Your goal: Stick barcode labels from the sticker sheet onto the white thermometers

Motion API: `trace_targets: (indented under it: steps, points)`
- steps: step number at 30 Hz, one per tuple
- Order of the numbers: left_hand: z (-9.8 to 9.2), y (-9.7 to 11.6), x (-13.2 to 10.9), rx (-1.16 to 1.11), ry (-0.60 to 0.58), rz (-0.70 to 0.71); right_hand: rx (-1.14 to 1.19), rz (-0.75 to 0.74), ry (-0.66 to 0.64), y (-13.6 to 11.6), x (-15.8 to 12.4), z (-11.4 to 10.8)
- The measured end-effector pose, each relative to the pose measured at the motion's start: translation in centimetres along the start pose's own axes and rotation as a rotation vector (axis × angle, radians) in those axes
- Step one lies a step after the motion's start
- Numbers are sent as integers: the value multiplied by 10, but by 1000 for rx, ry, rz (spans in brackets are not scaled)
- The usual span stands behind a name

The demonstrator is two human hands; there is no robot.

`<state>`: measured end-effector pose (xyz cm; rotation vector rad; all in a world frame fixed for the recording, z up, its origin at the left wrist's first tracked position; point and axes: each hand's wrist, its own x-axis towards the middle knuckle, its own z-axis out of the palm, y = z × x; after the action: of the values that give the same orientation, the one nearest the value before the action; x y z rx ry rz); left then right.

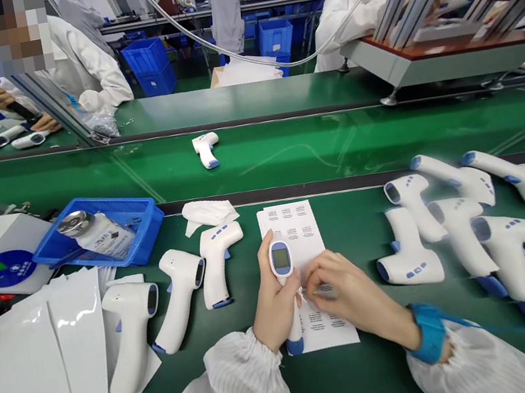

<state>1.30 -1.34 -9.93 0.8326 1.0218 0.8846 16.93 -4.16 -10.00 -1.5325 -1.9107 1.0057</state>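
Observation:
My left hand is wrapped round the handle of a white infrared thermometer, its small grey screen facing me and its blue base pointing down. Close to its right side, my right hand has the fingers bent and pressed together beside the handle. Whatever is between those fingertips is too small or hidden to name. Beneath both hands lies a white sheet of printed labels, partly covered by them. A blue band with a cord circles my right wrist.
Three thermometers lie on the left beside white sheets. A blue tray holds a bottle. Several more thermometers crowd the right. Another thermometer lies on the green belt; co-workers sit beyond.

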Motion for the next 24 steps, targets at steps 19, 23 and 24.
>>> trace_targets:
  steps: [19, 23, 24]
  points:
    - [2, -3, 1, 68, -44, -7, 351, 16, 183, -33, 55, -20]
    - [1, -3, 1, 64, -52, 1, 374, 39, 203, -32, 55, -19]
    - [1, -3, 1, 56, -44, 11, 379, 44, 205, -32, 56, -18]
